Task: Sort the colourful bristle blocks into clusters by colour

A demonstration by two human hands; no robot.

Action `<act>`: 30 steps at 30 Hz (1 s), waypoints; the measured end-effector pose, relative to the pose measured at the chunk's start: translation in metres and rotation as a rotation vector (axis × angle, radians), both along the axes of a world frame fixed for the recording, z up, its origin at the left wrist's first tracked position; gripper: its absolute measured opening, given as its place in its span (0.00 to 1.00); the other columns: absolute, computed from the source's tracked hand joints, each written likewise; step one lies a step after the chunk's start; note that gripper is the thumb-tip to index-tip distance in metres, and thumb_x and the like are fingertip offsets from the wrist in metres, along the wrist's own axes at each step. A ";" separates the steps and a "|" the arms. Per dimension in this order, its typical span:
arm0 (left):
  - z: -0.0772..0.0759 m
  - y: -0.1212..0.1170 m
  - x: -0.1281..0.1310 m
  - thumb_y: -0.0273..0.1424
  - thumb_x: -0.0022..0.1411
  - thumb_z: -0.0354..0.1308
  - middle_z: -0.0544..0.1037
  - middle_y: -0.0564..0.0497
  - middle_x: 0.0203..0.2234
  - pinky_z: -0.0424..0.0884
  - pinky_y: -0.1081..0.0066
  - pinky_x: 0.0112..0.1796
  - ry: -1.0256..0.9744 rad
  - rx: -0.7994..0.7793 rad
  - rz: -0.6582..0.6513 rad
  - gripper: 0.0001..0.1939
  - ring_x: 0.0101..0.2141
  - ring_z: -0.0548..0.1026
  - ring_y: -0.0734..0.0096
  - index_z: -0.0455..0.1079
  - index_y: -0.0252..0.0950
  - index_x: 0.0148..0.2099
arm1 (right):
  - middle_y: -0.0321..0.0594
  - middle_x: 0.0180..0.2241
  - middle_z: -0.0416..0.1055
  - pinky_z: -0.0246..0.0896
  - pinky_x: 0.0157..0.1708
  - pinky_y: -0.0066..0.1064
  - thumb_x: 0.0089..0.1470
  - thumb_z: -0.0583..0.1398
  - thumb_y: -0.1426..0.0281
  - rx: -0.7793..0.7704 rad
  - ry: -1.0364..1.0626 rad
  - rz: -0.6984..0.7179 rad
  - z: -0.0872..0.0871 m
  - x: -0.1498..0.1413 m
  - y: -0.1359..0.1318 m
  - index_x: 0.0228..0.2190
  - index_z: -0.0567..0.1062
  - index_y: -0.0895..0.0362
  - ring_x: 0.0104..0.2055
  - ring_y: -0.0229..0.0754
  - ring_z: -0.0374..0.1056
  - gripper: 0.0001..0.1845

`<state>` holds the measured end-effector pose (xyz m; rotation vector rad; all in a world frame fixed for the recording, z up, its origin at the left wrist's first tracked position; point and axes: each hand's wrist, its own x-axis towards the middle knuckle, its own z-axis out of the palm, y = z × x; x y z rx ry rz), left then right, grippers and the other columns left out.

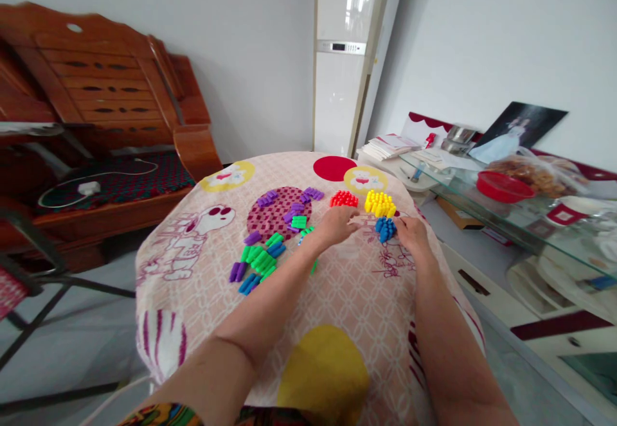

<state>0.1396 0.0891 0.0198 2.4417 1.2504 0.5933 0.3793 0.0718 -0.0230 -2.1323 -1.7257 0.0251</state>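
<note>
My left hand (339,225) is over the middle of the round table, just below a cluster of red pegs (344,199). Its thumb and fingers are apart, and I see nothing between them. My right hand (411,233) has its fingers curled at the right edge of a cluster of dark blue pegs (385,229), touching it. Above the blue cluster stands a group of yellow pegs (380,204). Left of my left forearm lie scattered green pieces (263,261), with purple pieces (237,272) and blue pieces (249,283) among them. My left wrist partly hides some green ones.
A patterned pink tablecloth (207,310) covers the table. To the right, a glass shelf (544,239) bears a red bowl (505,186), papers and bags. A wooden bench (103,105) stands at the left, and a tall white cabinet unit (340,101) behind the table.
</note>
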 end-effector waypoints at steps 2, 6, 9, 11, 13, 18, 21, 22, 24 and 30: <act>0.010 -0.003 -0.035 0.30 0.59 0.59 0.81 0.46 0.39 0.70 0.71 0.40 0.082 0.017 0.056 0.14 0.38 0.77 0.65 0.76 0.34 0.47 | 0.49 0.32 0.78 0.53 0.32 0.30 0.63 0.50 0.64 -0.007 -0.009 0.002 0.000 0.000 0.000 0.32 0.81 0.60 0.35 0.44 0.70 0.23; 0.020 -0.012 -0.104 0.28 0.55 0.59 0.81 0.47 0.33 0.69 0.69 0.38 0.324 0.052 0.270 0.08 0.37 0.77 0.61 0.77 0.36 0.37 | 0.47 0.29 0.78 0.53 0.32 0.30 0.62 0.50 0.63 -0.013 -0.009 -0.006 0.000 0.001 0.000 0.32 0.81 0.59 0.34 0.44 0.70 0.23; 0.012 -0.022 -0.139 0.32 0.50 0.63 0.81 0.45 0.35 0.69 0.68 0.36 0.466 -0.018 0.345 0.08 0.39 0.77 0.56 0.76 0.37 0.35 | 0.46 0.27 0.77 0.53 0.31 0.30 0.63 0.49 0.63 -0.015 -0.004 -0.012 -0.002 0.001 0.001 0.33 0.81 0.60 0.32 0.44 0.69 0.23; 0.002 -0.028 -0.151 0.32 0.47 0.65 0.81 0.44 0.37 0.68 0.68 0.35 0.490 -0.055 0.340 0.11 0.40 0.77 0.54 0.75 0.38 0.36 | 0.47 0.28 0.77 0.53 0.31 0.30 0.63 0.49 0.63 -0.020 -0.016 -0.016 -0.002 0.001 0.001 0.33 0.81 0.60 0.33 0.44 0.70 0.23; -0.008 -0.032 -0.155 0.32 0.47 0.65 0.81 0.44 0.37 0.68 0.68 0.35 0.479 -0.056 0.322 0.13 0.40 0.77 0.53 0.74 0.38 0.38 | 0.48 0.30 0.78 0.52 0.32 0.30 0.63 0.49 0.63 -0.025 -0.041 -0.024 -0.001 0.000 0.001 0.33 0.81 0.60 0.34 0.44 0.70 0.23; -0.010 -0.029 -0.146 0.27 0.49 0.61 0.81 0.48 0.37 0.68 0.69 0.39 0.409 -0.048 0.247 0.11 0.42 0.77 0.58 0.75 0.40 0.38 | 0.50 0.34 0.79 0.53 0.33 0.30 0.63 0.49 0.64 -0.016 -0.053 -0.016 0.000 -0.001 0.000 0.34 0.81 0.61 0.36 0.45 0.70 0.24; 0.003 -0.024 -0.128 0.29 0.54 0.59 0.81 0.50 0.34 0.68 0.70 0.39 0.307 -0.035 0.193 0.08 0.38 0.77 0.63 0.76 0.39 0.37 | 0.50 0.34 0.79 0.54 0.34 0.30 0.63 0.49 0.64 -0.004 -0.056 -0.019 -0.001 -0.001 0.001 0.34 0.82 0.60 0.37 0.45 0.71 0.23; 0.007 -0.022 -0.118 0.29 0.55 0.58 0.81 0.50 0.33 0.67 0.71 0.38 0.260 -0.031 0.160 0.08 0.36 0.77 0.65 0.76 0.39 0.37 | 0.49 0.34 0.79 0.54 0.34 0.30 0.62 0.49 0.64 0.000 -0.054 -0.020 -0.001 0.000 0.001 0.34 0.82 0.60 0.36 0.44 0.71 0.23; 0.013 -0.018 -0.093 0.29 0.57 0.57 0.81 0.51 0.32 0.67 0.73 0.36 0.154 -0.023 0.076 0.08 0.34 0.76 0.68 0.76 0.37 0.38 | 0.48 0.32 0.79 0.54 0.33 0.29 0.63 0.49 0.64 0.002 -0.027 -0.014 -0.003 0.001 0.002 0.34 0.82 0.60 0.35 0.44 0.71 0.22; -0.008 -0.002 0.000 0.24 0.57 0.57 0.81 0.50 0.32 0.68 0.73 0.37 -0.005 -0.026 -0.030 0.08 0.34 0.76 0.69 0.77 0.35 0.38 | 0.46 0.28 0.78 0.54 0.31 0.28 0.64 0.50 0.64 -0.027 0.065 -0.012 -0.001 0.000 0.002 0.34 0.81 0.60 0.32 0.42 0.71 0.23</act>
